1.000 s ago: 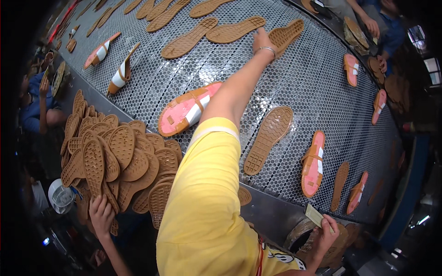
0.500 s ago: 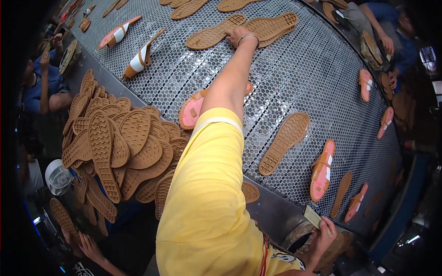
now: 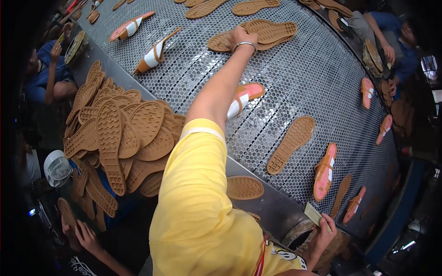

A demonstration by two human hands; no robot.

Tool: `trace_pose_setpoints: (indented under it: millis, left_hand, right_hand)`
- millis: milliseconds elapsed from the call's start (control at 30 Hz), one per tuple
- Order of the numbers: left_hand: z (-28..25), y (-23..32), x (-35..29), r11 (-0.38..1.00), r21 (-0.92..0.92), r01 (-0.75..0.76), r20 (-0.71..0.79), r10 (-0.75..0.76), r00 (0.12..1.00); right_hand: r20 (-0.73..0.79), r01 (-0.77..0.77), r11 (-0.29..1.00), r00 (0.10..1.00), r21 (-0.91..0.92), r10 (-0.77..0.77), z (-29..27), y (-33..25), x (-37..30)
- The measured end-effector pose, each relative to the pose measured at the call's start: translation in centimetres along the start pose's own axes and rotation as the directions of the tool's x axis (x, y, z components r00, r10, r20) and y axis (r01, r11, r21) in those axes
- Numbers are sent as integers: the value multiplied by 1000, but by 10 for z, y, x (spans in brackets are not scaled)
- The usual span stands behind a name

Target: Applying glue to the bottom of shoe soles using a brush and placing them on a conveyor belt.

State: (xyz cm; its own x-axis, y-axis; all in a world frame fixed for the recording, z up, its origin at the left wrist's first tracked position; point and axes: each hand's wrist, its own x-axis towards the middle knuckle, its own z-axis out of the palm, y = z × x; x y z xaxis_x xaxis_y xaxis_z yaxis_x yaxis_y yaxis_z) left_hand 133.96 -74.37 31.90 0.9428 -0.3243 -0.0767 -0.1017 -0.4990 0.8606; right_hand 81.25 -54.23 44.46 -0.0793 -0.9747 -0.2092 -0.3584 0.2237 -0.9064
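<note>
My left arm, in a yellow sleeve, reaches across the mesh conveyor belt (image 3: 193, 69). My left hand (image 3: 241, 37), with a bracelet at the wrist, is closed on brown patterned shoe soles (image 3: 278, 33) that overlap one another; its fingertips are partly hidden. One sole (image 3: 217, 42) shows to the left of the hand. At the lower right, beside the belt's edge, my right hand (image 3: 326, 228) grips a pale, flat rectangular piece (image 3: 312, 214). A pink-lined sandal (image 3: 251, 90) lies partly behind my left forearm.
A heap of brown soles (image 3: 133, 126) stands at the left. Sandals (image 3: 325, 172) and single soles (image 3: 291, 145) lie spread over the belt. One sole (image 3: 245, 187) rests on the metal ledge. Other people (image 3: 396, 32) work at both sides. A white fan (image 3: 57, 168) stands at far left.
The left sole has moved right with my left hand, so it overlaps the soles beside it. The view has shifted slightly, uncovering more of the sole on the ledge. My right hand keeps its grip.
</note>
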Motion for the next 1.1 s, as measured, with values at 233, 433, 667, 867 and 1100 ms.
trace_pose_setpoints:
  millis: [233,433,667,867,1100]
  left_hand:
    - [-47,-27,9,927,286,241,-106,-220,970]
    - [-51,-25,10,884,381,271,-54,-271,961]
    - [-74,-23,-8,988,-63,142,113,-134,984]
    - [-117,38,-53,971,-24,-237,33,238,971]
    - [-227,40,-153,833,-259,-489,-86,485,870]
  right_hand:
    - [16,24,1000,1000,-2,-24,12,-6,-14]
    - [27,86,995,996,-43,-85,10,-10,-29]
    - [7,80,996,997,-39,-80,14,-11,-44]
    - [60,313,948,947,59,-316,9,-15,-42]
    - [138,354,891,904,285,-404,-19,3,-16]
